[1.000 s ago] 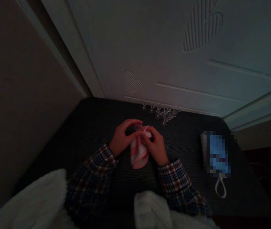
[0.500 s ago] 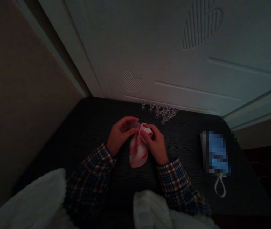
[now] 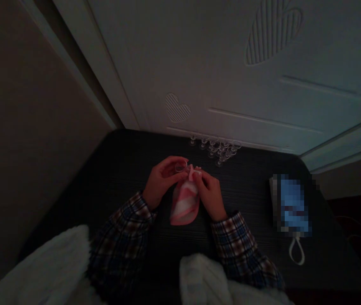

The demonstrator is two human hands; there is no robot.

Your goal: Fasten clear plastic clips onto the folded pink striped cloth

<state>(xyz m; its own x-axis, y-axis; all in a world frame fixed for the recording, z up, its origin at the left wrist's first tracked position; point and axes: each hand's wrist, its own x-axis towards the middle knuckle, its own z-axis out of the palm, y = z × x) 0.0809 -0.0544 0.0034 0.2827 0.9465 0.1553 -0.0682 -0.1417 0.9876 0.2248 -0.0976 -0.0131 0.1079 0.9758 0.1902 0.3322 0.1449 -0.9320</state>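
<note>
My left hand (image 3: 159, 181) is closed around a small clear glass (image 3: 181, 168), its round rim showing between thumb and fingers. Pinched in my right hand (image 3: 211, 194) is a pink-and-white striped cloth (image 3: 185, 204), bunched at the top against the glass. The cloth's lower part hangs down toward the dark table. My right fingertips are partly hidden by the folds, and the far end of the glass is covered by the cloth. Beyond my hands, several small clear stemmed glasses (image 3: 220, 153) stand grouped at the back of the table.
A dark, grained table (image 3: 123, 152) lies under my hands. Behind it rises a white panel (image 3: 155, 63) with raised hearts. At the right lies a blurred-out blue item (image 3: 293, 205) with a white strap loop (image 3: 296, 252). White fluffy fabric (image 3: 47, 262) shows at the lower edge.
The cloth has shifted in my right fingers; its bunched top is narrower and its lower part is spread wider. More of the glass's rim shows in my left hand.
</note>
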